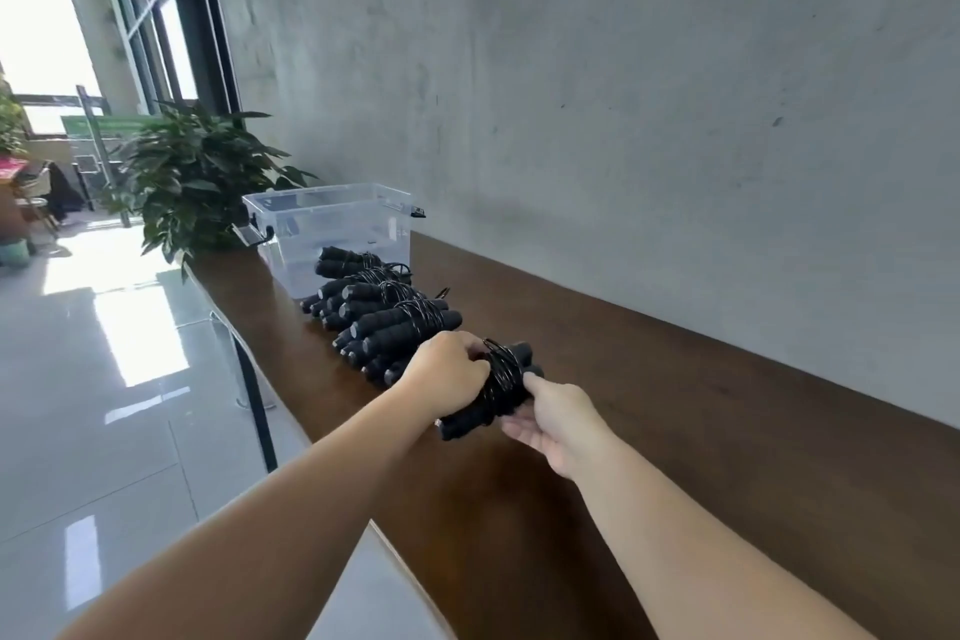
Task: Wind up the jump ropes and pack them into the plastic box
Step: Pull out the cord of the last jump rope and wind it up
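Along a dark wooden table set against a grey wall, a person holds a black jump rope, its cord wound around the paired handles. The left hand curls over the bundle from above; the right hand pinches it from the near side. Just beyond, a row of wound ropes lies on the table, reaching to a clear plastic box. A leafy potted plant stands past the box.
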`<action>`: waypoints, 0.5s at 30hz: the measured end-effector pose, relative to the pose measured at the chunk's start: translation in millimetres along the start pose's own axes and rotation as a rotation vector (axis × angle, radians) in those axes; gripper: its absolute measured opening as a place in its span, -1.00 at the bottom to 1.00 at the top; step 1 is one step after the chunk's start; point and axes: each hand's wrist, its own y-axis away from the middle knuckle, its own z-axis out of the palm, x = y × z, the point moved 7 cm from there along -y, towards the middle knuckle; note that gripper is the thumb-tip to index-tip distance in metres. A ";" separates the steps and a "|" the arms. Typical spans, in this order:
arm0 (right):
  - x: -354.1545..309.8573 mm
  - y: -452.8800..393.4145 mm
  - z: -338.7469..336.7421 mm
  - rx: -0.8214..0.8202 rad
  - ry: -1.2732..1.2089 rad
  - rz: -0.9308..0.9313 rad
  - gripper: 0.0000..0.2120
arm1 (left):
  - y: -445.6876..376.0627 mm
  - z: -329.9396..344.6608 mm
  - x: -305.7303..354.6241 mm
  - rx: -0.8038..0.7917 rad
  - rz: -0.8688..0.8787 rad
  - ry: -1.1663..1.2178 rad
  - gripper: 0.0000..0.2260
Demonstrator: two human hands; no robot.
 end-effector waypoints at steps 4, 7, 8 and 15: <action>12.2 -16.9 17.3 0.061 -0.017 0.035 -0.83 | -14.2 2.2 -21.0 -0.029 0.029 -0.099 -0.69; 15.3 -21.0 18.3 0.126 0.031 0.057 -0.89 | -21.1 13.7 -32.1 -0.049 0.052 -0.185 -0.63; 14.8 -22.6 17.0 0.150 0.052 0.051 -0.84 | -22.4 16.1 -33.9 -0.042 0.059 -0.199 -0.62; 9.2 -26.3 18.4 0.216 0.235 0.040 -0.78 | -24.1 11.2 -35.8 0.069 0.089 -0.291 -0.67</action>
